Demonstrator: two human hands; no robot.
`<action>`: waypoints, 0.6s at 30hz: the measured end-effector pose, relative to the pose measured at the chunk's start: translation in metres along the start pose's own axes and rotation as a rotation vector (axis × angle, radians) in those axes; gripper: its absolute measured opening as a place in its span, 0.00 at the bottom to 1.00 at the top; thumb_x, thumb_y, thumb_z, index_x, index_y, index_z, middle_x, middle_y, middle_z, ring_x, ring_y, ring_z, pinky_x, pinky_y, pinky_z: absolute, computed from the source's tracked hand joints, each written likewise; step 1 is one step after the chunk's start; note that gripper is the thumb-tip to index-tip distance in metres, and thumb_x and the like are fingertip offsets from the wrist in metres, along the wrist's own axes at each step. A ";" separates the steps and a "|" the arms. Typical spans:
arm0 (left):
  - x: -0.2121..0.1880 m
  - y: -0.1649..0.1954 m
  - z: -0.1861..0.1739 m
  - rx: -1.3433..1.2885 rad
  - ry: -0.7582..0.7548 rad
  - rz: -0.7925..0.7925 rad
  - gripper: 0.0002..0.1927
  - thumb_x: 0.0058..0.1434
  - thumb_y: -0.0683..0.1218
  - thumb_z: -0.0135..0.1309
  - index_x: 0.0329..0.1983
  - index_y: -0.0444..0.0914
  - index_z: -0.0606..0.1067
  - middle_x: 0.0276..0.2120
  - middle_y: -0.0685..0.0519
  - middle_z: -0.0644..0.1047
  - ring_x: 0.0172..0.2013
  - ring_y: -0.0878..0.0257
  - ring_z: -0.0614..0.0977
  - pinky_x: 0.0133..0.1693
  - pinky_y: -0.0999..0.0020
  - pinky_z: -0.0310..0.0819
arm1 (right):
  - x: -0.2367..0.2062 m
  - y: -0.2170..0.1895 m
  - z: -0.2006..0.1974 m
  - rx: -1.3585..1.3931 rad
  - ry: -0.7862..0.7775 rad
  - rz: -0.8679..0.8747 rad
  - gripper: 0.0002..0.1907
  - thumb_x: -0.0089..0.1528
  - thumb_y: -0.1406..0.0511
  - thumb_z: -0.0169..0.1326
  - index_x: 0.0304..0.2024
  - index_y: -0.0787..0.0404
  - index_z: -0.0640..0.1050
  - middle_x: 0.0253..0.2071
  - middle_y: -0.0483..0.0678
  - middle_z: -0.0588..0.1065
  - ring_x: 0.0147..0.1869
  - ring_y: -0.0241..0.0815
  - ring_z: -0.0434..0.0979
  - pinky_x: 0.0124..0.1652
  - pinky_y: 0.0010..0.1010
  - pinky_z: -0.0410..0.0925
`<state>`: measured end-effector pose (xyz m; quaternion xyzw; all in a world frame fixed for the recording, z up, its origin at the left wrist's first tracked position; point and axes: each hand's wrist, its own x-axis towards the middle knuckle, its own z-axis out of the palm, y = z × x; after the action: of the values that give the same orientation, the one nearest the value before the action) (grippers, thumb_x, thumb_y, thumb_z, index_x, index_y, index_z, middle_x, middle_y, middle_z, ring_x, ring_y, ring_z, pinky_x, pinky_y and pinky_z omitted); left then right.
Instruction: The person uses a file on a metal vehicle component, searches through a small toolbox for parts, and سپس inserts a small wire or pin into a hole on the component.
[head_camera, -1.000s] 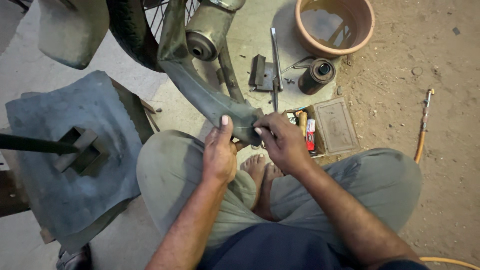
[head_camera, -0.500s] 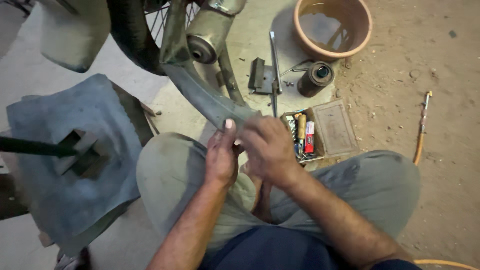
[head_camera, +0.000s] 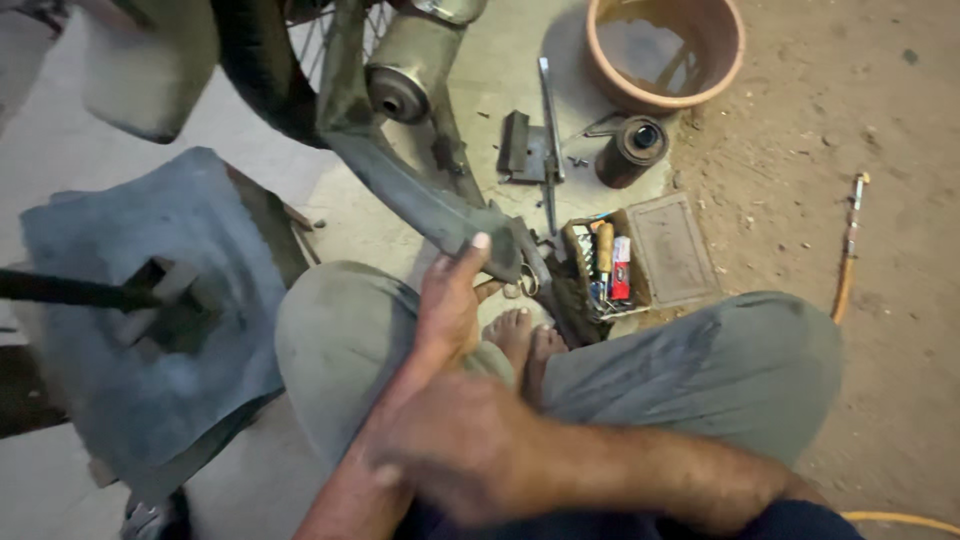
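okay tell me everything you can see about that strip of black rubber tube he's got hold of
The rubber tube is a flat, limp, dusty dark-grey band, seemingly an inner tube. It runs from the wheel at the top down and right across the concrete floor to the seated person's knees. Its lower end is in the grip of the left hand, thumb up against its edge. The right hand is off it, by the left forearm.

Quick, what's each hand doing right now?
Left hand: gripping the dark rubber tube.
Right hand: resting on the left forearm, holding nothing visible.
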<state>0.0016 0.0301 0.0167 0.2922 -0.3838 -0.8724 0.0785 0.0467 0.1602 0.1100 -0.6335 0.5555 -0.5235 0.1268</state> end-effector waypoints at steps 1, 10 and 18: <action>0.002 -0.003 -0.001 0.007 -0.022 0.019 0.19 0.62 0.51 0.58 0.54 0.39 0.76 0.43 0.55 0.81 0.40 0.65 0.82 0.40 0.64 0.78 | -0.001 -0.006 0.008 0.130 -0.075 0.000 0.12 0.67 0.71 0.57 0.53 0.62 0.75 0.45 0.48 0.78 0.51 0.49 0.81 0.51 0.41 0.74; 0.015 -0.023 -0.015 0.020 -0.102 0.066 0.16 0.55 0.33 0.59 0.47 0.29 0.75 0.40 0.48 0.81 0.39 0.57 0.83 0.44 0.58 0.80 | -0.001 -0.011 0.069 0.441 -0.155 -0.028 0.15 0.74 0.67 0.46 0.59 0.72 0.71 0.55 0.60 0.75 0.62 0.55 0.76 0.63 0.39 0.68; 0.012 -0.024 -0.016 -0.098 -0.230 0.086 0.25 0.57 0.30 0.48 0.59 0.34 0.67 0.50 0.47 0.77 0.49 0.56 0.82 0.50 0.54 0.81 | 0.019 -0.029 0.064 0.413 -0.171 0.044 0.14 0.73 0.66 0.48 0.58 0.68 0.72 0.52 0.56 0.76 0.57 0.51 0.79 0.58 0.38 0.70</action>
<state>0.0030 0.0327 -0.0141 0.1691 -0.3593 -0.9138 0.0857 0.1116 0.1275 0.1148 -0.6239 0.4373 -0.5677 0.3119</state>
